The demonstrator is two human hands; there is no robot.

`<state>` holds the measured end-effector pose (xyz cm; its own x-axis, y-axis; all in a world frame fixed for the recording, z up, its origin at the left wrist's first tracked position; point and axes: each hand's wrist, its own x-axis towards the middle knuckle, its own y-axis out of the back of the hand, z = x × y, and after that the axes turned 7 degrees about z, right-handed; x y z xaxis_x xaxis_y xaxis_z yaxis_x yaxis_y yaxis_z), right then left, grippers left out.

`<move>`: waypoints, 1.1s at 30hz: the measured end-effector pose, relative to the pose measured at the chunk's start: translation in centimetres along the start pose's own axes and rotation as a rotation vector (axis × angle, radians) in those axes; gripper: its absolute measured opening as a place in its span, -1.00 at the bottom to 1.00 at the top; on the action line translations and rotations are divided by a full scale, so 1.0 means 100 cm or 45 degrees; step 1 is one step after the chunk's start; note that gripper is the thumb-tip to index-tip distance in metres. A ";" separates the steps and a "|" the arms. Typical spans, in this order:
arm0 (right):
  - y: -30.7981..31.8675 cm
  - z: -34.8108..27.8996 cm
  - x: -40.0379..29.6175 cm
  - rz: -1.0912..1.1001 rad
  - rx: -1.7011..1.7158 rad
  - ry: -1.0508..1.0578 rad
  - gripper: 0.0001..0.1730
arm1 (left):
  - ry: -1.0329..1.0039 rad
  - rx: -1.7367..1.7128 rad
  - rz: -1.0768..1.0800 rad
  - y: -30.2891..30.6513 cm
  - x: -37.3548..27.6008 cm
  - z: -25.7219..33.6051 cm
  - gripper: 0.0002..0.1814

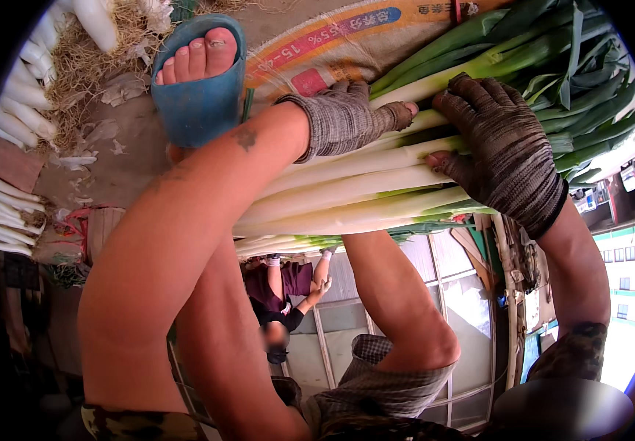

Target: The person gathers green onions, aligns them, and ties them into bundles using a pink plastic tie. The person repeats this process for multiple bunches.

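Observation:
Long green onions (350, 187), with thick white shafts and dark green leaves, lie across in front of me, leaves to the right. My left hand (350, 118), in a grey knit glove with its thumb tip bare, holds white shafts near the upper side of the pile, thumb lying over them. To its right, my right hand (493, 143), in a soiled striped glove, is curled over the onions where white turns to green. Its thumb presses a shaft below the fingers. The fingertips' undersides are hidden.
A printed woven sack (317, 41) lies beyond the onions. My foot in a blue sandal (199, 110) stands left of it. More white onions with roots (25, 99) lie at far left, near peelings. My bare knee (444, 342) is below. Another person (281, 292) appears upside down beyond.

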<state>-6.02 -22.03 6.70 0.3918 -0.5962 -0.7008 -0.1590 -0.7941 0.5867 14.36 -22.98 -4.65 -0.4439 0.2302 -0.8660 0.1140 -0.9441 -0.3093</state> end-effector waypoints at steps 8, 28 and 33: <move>0.003 0.003 -0.032 0.173 -0.023 0.072 -0.10 | -0.157 -0.001 0.399 -0.028 -0.016 -0.004 0.00; -0.040 0.011 -0.054 0.548 0.058 -0.020 -0.20 | -0.076 -0.085 0.459 -0.040 -0.008 -0.002 -0.05; -0.042 0.014 -0.043 0.621 0.123 -0.037 -0.26 | -0.418 0.113 0.608 -0.046 0.007 0.030 -0.25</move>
<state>-8.28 -16.32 6.71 0.2256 -0.9030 -0.3657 -0.4016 -0.4282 0.8096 10.85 -19.20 -2.71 -0.6156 -0.2977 -0.7297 0.3005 -0.9446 0.1319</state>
